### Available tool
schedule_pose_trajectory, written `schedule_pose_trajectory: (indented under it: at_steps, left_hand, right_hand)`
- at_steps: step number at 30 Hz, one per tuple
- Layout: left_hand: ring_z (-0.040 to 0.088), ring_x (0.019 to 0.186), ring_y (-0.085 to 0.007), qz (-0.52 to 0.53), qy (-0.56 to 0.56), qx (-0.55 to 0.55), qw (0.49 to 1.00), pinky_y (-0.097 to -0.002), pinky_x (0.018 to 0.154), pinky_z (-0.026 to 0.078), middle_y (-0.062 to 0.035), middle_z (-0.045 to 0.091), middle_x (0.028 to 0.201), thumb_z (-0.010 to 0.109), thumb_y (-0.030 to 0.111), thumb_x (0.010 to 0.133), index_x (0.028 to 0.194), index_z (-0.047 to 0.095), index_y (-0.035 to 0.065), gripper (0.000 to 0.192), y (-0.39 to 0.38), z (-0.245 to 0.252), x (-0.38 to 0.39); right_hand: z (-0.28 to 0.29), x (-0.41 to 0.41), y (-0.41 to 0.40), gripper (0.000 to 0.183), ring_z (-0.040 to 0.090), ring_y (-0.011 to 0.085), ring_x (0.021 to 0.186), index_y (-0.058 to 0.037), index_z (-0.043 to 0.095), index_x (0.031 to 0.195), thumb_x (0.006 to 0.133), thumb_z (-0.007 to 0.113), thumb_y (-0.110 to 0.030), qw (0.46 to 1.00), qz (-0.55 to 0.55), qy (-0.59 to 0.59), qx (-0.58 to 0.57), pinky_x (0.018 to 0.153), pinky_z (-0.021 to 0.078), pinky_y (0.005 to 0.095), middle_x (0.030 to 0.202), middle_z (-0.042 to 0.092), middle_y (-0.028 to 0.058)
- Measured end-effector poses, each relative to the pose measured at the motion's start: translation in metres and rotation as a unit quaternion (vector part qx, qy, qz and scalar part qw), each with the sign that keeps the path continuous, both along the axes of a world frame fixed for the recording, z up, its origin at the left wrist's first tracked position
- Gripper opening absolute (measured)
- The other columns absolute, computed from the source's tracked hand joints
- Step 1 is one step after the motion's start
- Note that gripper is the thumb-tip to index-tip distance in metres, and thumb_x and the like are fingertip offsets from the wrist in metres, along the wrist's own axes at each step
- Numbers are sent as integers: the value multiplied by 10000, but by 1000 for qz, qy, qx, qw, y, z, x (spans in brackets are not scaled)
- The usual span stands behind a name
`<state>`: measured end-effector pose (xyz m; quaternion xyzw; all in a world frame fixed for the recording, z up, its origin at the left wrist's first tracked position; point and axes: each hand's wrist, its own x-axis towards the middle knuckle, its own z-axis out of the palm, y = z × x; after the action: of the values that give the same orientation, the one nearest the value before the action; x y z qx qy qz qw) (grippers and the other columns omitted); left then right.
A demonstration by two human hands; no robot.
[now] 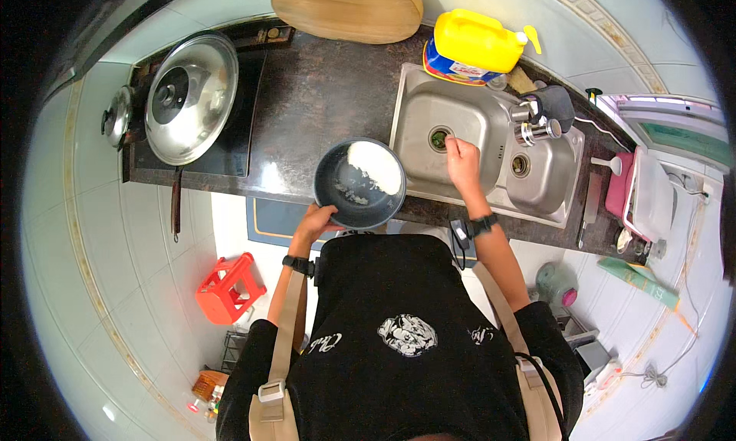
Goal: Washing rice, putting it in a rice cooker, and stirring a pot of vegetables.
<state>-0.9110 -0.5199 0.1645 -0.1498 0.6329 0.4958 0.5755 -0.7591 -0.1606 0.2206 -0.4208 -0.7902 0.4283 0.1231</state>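
A dark grey round pot (328, 176) is tilted at the counter's front edge, left of the sink. White rice (376, 162) lies heaped along its upper right side, with a few clumps on its bottom. My left hand (317, 221) grips the pot's lower left rim. Over the large basin of the stainless steel double sink (420, 113), my right hand (464, 162) is raised with the fingers curled together; whether something small is between them cannot be told. Green scraps (439, 139) sit in the drain just beyond that hand.
A lidded wok (192, 99) stands on the black cooktop at left. Behind the sink are a yellow jug (474, 41) and a wooden board (348, 10). A cleaver (590, 202) lies right of the sink, beside a pink container (618, 188). A red stool (230, 288) stands on the floor.
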Motion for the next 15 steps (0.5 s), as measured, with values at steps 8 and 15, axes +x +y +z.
schedule_pose_trajectory:
  at_steps: [8, 15]
  left_hand:
    - [679, 1006, -395, -1, -52, 54, 997, -484, 745, 663, -272, 605, 1216, 507, -31, 901, 1266, 467, -166, 391, -4, -11, 1]
    - [689, 980, -418, -12, -28, 72, 997, -438, 721, 670, -314, 595, 1219, 493, -72, 881, 1301, 413, -187, 443, 45, 45, -3]
  right_hand:
    - [24, -3, -3, 476, 644, 442, 699, 58, 647, 730, 942, 546, -356, 995, -3, -93, -35, 722, 501, 508, 693, 636, 273]
    - [-65, 42, 19, 465, 551, 372, 604, 30, 621, 764, 951, 585, -393, 986, -24, -158, -40, 631, 454, 455, 685, 593, 250]
